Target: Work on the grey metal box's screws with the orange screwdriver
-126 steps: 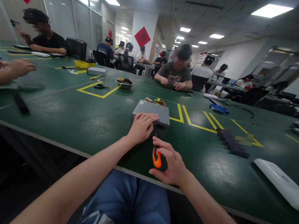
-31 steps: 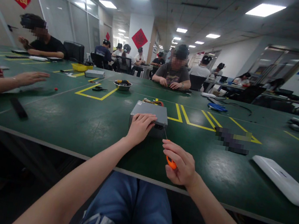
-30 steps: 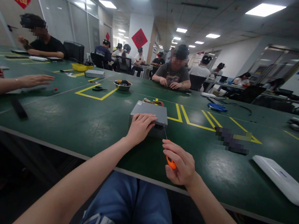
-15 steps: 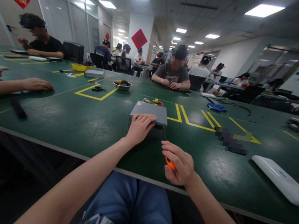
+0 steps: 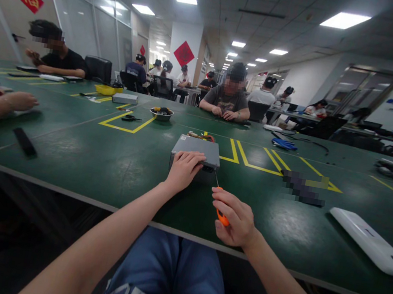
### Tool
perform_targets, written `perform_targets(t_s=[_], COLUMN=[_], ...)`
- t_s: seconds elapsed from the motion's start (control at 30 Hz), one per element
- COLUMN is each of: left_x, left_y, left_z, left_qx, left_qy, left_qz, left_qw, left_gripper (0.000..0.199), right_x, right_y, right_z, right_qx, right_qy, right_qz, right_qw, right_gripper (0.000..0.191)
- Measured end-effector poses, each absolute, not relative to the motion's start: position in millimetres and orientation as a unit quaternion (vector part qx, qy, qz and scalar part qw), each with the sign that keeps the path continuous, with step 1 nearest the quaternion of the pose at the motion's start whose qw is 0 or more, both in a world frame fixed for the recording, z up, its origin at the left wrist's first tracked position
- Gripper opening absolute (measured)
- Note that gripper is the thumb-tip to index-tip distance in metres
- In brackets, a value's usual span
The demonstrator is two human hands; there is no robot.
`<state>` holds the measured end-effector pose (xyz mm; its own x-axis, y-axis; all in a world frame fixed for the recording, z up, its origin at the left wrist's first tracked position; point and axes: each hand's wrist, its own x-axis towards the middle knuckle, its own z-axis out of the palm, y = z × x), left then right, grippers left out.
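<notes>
Fingers of the left hand (image 5: 184, 170) lie spread and relaxed across the top of the grey power-supply casing (image 5: 196, 150), pinning it down without gripping, and that's the right call: steady palm weight keeps the casing from skating on the green counter (image 5: 76, 156). The casing sits square on the counter, straight ahead of the person's lap. Over to the right hand (image 5: 235, 219), just in front of the casing: its fingers are curled firmly around an orange-handled screwdriver (image 5: 221, 217), with the thin shaft angling up toward the casing's near right corner. Is the tip touching? Too fine to call from here, but it's very close. A relaxed wrist and a shaft kept in line give the best control at this range. Beyond the casing, a small bunch of coloured wires (image 5: 200, 136) pokes out along the far edge, and a metal bowl of small parts (image 5: 161, 113) waits further back to the left. Off to the far left of the casing, a co-worker's hand (image 5: 18, 100) rests on the counter, well apart.
</notes>
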<state>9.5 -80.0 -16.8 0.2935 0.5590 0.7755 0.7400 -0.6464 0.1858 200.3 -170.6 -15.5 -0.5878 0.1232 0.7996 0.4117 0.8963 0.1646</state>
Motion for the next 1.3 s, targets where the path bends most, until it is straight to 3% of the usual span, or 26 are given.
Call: perform_targets(t_s=[0.3,0.6,0.83,1.1,1.3], left_x=[10,9,8,7,8], left_y=[-80,-79,-79,-83,-81], left_z=[-17,-17,-17,-15,-16], left_qx=[-0.797,-0.797,-0.797,-0.805,-0.805], left_qy=[-0.411,-0.407,-0.406,-0.4,-0.402], left_qz=[-0.428,-0.434,-0.435,-0.427,-0.424], left_qw=[0.11,0.107,0.1,0.099,0.1], left_gripper=[0.021,0.022,0.027,0.025,0.023], right_x=[198,201,201,199,198], right_y=[-170,-170,-167,-172,-170], right_z=[-15,-12,-22,-17,-22], right_qx=[-0.162,-0.133,-0.174,-0.182,-0.185], right_qy=[-0.871,-0.929,-0.864,-0.891,-0.865], right_qz=[-0.176,-0.18,-0.069,-0.062,-0.083], right_qw=[0.429,0.296,0.468,0.412,0.459], right_gripper=[0.03,0.038,0.045,0.043,0.046])
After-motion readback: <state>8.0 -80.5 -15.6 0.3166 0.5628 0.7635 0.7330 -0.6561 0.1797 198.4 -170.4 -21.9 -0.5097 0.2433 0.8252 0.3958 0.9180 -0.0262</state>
